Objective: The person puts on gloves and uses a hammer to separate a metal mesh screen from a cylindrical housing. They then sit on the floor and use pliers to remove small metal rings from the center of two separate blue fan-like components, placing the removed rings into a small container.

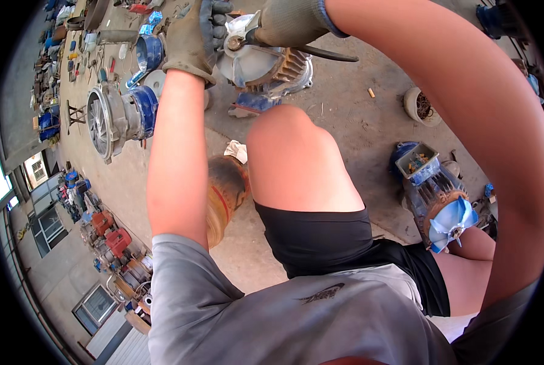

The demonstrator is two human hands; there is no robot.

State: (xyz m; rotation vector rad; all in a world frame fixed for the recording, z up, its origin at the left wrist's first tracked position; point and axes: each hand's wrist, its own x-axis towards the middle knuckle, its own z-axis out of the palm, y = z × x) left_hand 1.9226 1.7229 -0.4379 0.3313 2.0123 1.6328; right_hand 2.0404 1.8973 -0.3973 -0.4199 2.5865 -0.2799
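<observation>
A silver-grey electric motor with a finned housing (269,64) lies on the concrete floor at the top centre, its end bell toward me. My left hand (194,33), in a worn grey work glove, grips the left side of that end bell. My right hand (287,21), also gloved, is closed on a dark long-handled tool (320,53) whose tip sits at the motor's shaft centre. My bare knee (290,146) rises just below the motor.
A large grey-and-blue motor (117,115) lies to the left. Another motor with a pale blue fan and open terminal box (436,201) lies at the right. A small pot (421,106) stands beyond it. Tools and parts litter the far left floor. A brown cylinder (226,194) sits beside my leg.
</observation>
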